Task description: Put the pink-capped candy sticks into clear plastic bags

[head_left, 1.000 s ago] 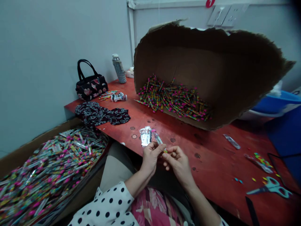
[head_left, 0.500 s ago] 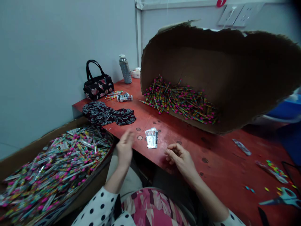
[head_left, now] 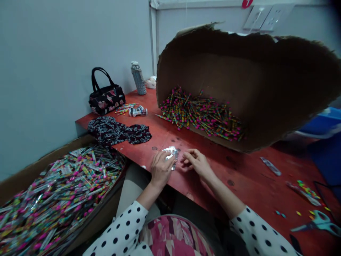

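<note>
Small silver foil packets lie in a shiny little pile on the red table, close to its near edge. My left hand is over the pile's left side, thumb and fingers closing on the foil. To the right of the pile is my right hand, its fingers curled in toward the thumb, with nothing visible in them. The left palm covers part of the packets.
A big cardboard box lies open toward me, holding colourful pink-ended pencils. Another box at left is full of wrapped ones. Around are a dark cloth, handbag, flask and scissors.
My left hand has come right from the table's edge onto the silver packets. My right hand has shifted slightly left and forward, closer to them. The view has turned slightly.
</note>
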Motion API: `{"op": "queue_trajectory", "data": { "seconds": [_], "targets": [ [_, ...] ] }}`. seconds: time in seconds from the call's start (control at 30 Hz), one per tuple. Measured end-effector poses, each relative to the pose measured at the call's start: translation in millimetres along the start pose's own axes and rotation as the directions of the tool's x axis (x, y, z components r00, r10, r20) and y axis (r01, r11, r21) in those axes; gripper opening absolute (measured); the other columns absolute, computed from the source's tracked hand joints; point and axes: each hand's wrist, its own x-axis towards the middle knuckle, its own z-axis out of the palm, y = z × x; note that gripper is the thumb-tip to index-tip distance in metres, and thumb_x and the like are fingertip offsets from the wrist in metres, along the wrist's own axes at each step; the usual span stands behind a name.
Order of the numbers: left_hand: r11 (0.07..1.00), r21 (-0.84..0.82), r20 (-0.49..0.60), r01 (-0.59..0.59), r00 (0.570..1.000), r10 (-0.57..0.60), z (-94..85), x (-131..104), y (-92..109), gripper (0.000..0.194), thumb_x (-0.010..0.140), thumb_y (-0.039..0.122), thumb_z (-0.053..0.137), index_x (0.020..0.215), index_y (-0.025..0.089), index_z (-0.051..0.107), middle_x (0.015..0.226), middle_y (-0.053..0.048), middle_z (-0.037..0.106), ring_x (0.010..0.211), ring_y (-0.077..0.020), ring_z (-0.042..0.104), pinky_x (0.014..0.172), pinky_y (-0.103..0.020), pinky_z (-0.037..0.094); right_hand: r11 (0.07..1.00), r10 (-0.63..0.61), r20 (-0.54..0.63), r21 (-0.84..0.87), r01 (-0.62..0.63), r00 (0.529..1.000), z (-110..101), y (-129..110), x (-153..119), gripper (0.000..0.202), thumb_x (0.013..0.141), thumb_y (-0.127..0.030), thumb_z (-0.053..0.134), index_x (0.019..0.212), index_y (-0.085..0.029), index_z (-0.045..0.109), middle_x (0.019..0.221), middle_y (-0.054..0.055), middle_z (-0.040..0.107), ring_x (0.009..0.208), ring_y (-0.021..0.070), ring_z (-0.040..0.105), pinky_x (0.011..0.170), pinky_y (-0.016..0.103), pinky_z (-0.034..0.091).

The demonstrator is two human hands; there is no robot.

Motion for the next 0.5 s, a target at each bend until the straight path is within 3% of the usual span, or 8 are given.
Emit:
{"op": "queue_trajectory", "data": {
  "seconds": [0.1,0.17,0.27,0.37,0.5],
  "targets": [
    [0.970,-0.235,-0.006,0.069,0.997,-0.072,-3.0,-1,12,0.022,0.079,0.026,0.057,0.097,0.029,0.068,0.102,-0.007,0.064,0.105,-0.0236,0.052,0.095,-0.039,0.037,0.984,0.081,-0.004,0.161,-0.079,0.997,10,0,12,0.040,0.062,-0.038,0.071,0.090,-0.018,0.050,0.065,-0.003,0.060,0.048,0.0101,0.053,0.039,0.019,0.038],
    [0.875,-0.422,0.048,0.238,0.970,-0.240,-5.3,1,18,0.027,0.074,0.030,0.062,0.100,0.027,0.068,0.098,-0.007,0.066,0.094,-0.0228,0.058,0.088,-0.035,0.044,0.979,0.062,-0.019,0.196,-0.057,0.998,12,-3,16,0.040,0.058,-0.032,0.073,0.088,-0.017,0.051,0.058,-0.006,0.057,0.042,0.0073,0.047,0.036,0.017,0.032],
    [0.579,-0.611,0.310,0.540,0.836,-0.452,-6.6,7,21,0.031,0.067,0.039,0.067,0.092,0.021,0.071,0.078,-0.005,0.067,0.070,-0.0199,0.061,0.067,-0.029,0.051,0.978,0.011,-0.011,0.207,-0.008,1.000,11,-10,19,0.036,0.056,-0.028,0.072,0.085,-0.018,0.052,0.054,-0.008,0.054,0.038,0.0056,0.041,0.036,0.017,0.029],
    [0.364,-0.643,0.538,0.674,0.736,-0.411,-3.8,14,21,0.029,0.064,0.042,0.069,0.069,0.014,0.071,0.064,-0.004,0.063,0.059,-0.0153,0.058,0.056,-0.024,0.051,0.984,-0.033,0.004,0.177,0.032,0.999,10,-14,20,0.035,0.058,-0.028,0.071,0.085,-0.018,0.052,0.050,-0.009,0.051,0.037,0.0055,0.038,0.036,0.018,0.029],
    [0.265,-0.627,0.601,0.732,0.672,-0.433,0.2,20,22,0.029,0.059,0.039,0.074,0.065,0.011,0.070,0.060,-0.004,0.062,0.054,-0.0114,0.056,0.053,-0.020,0.049,0.997,-0.080,0.057,0.000,0.080,0.995,-2,-16,26,0.028,0.064,-0.032,0.067,0.086,-0.018,0.054,0.053,-0.008,0.052,0.040,0.0074,0.042,0.040,0.019,0.034]
  ]
}}
